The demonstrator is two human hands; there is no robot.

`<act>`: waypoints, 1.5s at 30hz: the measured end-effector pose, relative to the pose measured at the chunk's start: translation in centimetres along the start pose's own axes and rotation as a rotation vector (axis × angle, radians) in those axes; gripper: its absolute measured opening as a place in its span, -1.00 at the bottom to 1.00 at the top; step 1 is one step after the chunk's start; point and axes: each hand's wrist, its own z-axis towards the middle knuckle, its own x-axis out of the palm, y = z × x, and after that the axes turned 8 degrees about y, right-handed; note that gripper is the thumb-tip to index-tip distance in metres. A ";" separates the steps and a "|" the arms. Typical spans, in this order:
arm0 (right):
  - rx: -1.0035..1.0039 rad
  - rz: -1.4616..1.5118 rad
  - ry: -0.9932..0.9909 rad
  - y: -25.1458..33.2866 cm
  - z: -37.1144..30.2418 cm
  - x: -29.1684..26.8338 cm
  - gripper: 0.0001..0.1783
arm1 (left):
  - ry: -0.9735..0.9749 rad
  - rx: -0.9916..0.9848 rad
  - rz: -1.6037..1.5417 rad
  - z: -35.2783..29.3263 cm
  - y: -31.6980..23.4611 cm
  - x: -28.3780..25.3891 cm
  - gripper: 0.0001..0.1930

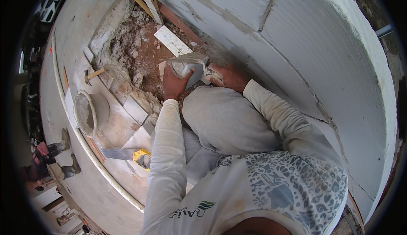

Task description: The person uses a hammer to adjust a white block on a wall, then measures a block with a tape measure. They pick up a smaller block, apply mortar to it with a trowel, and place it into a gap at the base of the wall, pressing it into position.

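- Beside the wall (313, 57) and above the rubble (146, 44), the block (196, 75) sits between both hands, just beyond the knee (229, 118); so near the body, it probably puts less strain on the arms. Whether it also rests on the ground is hidden.
- Clamped on the block's left end, the left hand (174, 84) sets its thumb apart from its fingers, likely so the rough edge cannot slip or tip.
- At the opposite end, the right hand (229, 77) has bent fingers over something pale; I cannot tell whether they grip the block itself or a separate lump.
- Behind the block, a white strip (173, 40) lies on the rubble, its near end covered.
- To the left, the saw (127, 155) lies with its yellow handle beside the left sleeve (167, 146), perhaps for an easy reach.
- Farther out stands the bucket (103, 109), seemingly out of the elbows' way, with the hammer (96, 74) lying beyond it and a slab (135, 110) lying nearer the hands.
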 end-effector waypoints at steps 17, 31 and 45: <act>0.259 -0.083 0.062 -7.1 -2.0 1.2 -0.40 | 0.072 0.049 -0.142 0.2 0.1 -0.4 -0.21; 0.080 -0.074 0.106 1.9 0.7 -2.1 -0.43 | 0.033 -0.009 -0.069 0.9 0.8 -0.3 -0.02; 0.116 0.024 0.040 1.1 1.0 -0.5 -0.46 | 0.048 -0.008 -0.073 1.0 0.2 -0.1 0.05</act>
